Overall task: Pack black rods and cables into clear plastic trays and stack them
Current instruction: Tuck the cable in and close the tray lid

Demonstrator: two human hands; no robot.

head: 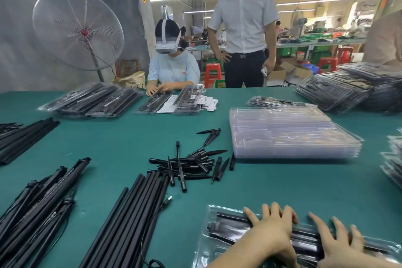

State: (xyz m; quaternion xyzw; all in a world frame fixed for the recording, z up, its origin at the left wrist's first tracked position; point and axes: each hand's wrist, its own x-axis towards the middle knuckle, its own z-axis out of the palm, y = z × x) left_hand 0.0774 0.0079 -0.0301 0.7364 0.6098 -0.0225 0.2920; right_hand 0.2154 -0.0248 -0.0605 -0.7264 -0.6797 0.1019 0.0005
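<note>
At five o'clock in the view, the left hand point(270, 227) is laid flat, fingers spread and straight, on a clear plastic blister tray point(219, 246) loaded with long black rods point(230, 217). The right hand point(339, 239) is pressed flat beside it, at about three o'clock from the left hand, fingers also straight; nothing is gripped by either. The tray's contents are blurred, so a cable inside cannot be confirmed. At nine o'clock from the tray, a bundle of loose long black rods point(126, 224) is laid on the green table point(108, 143), with a thin black USB cable point(161, 204) alongside. At twelve o'clock, short pointed black spikes point(191, 165) are scattered. At one o'clock, a stack of empty clear trays point(289, 135) is seen.
</note>
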